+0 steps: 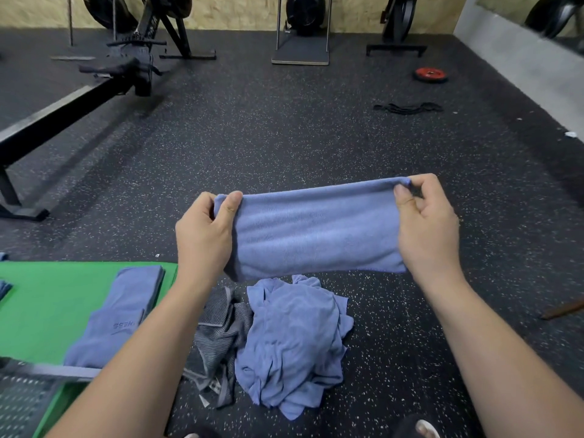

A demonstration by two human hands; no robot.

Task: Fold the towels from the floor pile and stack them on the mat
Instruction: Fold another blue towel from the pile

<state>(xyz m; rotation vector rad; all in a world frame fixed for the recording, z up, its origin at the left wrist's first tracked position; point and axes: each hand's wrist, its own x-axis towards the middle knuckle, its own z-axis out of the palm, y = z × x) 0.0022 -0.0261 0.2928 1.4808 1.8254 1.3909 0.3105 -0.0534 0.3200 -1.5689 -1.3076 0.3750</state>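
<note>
I see both hands raised over the dark speckled rubber floor (284,137), stretching a folded blue terry towel (316,235) flat between them in the air. The left hand (202,235) grasps the towel's left end, thumb pressed on the near face and fingers curled behind it. The right hand (426,229) pinches the upper right corner between thumb and fingertips, and its heel lies along the right edge. The towel hangs as a wide band, its top fold level and its lower edge just above the pile. Under it on the floor lies a crumpled heap of blue towels (294,343), and a rumpled grey striped towel (221,324) touches the heap's left side. To the left, a bright green mat (47,305) lies on the floor, and folded blue towels (120,314) rest along its right edge, the nearer one showing printed letters. Far across the floor I make out a black rowing machine (63,112) at the left, a red weight plate (431,74) and black elastic bands (407,108) at the right.
</note>
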